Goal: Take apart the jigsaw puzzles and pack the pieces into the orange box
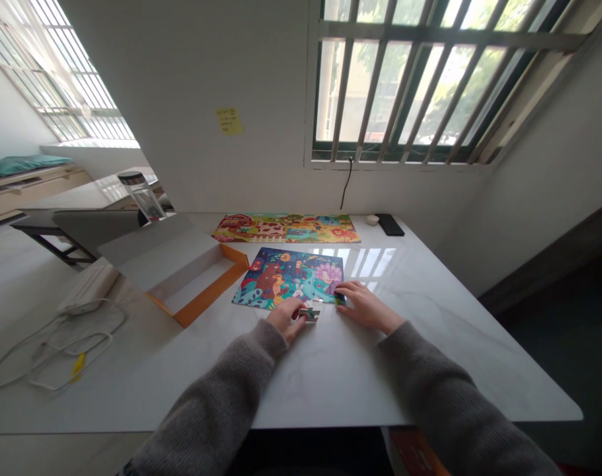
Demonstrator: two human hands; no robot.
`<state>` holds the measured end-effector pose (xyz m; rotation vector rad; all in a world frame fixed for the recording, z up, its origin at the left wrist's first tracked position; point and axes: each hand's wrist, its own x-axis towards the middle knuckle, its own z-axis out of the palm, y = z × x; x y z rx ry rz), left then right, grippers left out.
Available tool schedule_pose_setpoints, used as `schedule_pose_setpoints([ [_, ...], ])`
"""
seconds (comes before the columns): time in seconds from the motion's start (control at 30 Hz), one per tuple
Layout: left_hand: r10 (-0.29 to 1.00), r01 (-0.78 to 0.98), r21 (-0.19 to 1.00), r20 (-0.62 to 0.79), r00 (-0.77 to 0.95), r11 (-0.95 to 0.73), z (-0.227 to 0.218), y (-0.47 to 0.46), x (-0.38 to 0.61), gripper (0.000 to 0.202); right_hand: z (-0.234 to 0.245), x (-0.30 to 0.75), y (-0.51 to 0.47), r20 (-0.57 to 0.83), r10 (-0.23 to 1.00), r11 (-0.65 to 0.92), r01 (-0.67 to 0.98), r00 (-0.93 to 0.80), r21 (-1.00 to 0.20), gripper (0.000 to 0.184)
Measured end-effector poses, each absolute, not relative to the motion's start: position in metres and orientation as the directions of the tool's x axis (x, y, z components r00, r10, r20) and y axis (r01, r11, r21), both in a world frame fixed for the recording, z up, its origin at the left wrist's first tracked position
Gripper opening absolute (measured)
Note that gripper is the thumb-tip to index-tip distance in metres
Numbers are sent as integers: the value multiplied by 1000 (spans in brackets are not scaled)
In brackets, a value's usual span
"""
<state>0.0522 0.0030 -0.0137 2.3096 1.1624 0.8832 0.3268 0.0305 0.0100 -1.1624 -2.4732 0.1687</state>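
Note:
A colourful jigsaw puzzle (285, 279) lies flat on the white table (429, 317) in front of me. My left hand (285, 317) is curled at the puzzle's near edge, its fingers pinching a small puzzle piece (310, 315). My right hand (363, 304) rests at the puzzle's near right corner, fingertips pressed down on a dark piece (340, 299) there. Both arms wear grey sleeves.
A second, long finished puzzle (285, 228) lies farther back by the wall. An open orange-edged box (201, 281) sits to the left. A black phone (390, 225) and a small white object (373, 219) lie at the back. Cables (63, 344) trail at the far left.

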Motion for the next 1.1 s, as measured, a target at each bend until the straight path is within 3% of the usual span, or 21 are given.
schedule_pose_setpoints([
  [0.13, 793, 592, 529, 420, 440, -608, -9, 3, 51, 4, 11, 316, 28, 195, 790, 609, 781, -582, -136, 29],
  [0.27, 806, 591, 548, 384, 451, -592, -10, 4, 49, 4, 20, 300, 18, 170, 779, 615, 789, -603, -18, 21],
  [0.4, 844, 606, 589, 337, 417, -534, -10, 5, 48, 5, 26, 297, 21, 196, 776, 610, 793, -600, 12, 35],
  [0.7, 911, 625, 663, 283, 300, -412, 0, 7, 54, 10, 24, 304, 36, 294, 909, 367, 904, -297, -220, 19],
  [0.8, 935, 610, 710, 238, 262, -352, 3, 6, 56, 17, 24, 297, 28, 280, 902, 396, 887, -327, -238, 12],
  [0.93, 948, 568, 766, 178, 262, -301, 5, 6, 56, 18, 22, 302, 29, 152, 886, 464, 841, -438, -279, 14],
  [1.1, 948, 581, 757, 170, 268, -299, 4, 8, 55, 19, 22, 316, 35, 118, 857, 509, 785, -502, -353, 13],
])
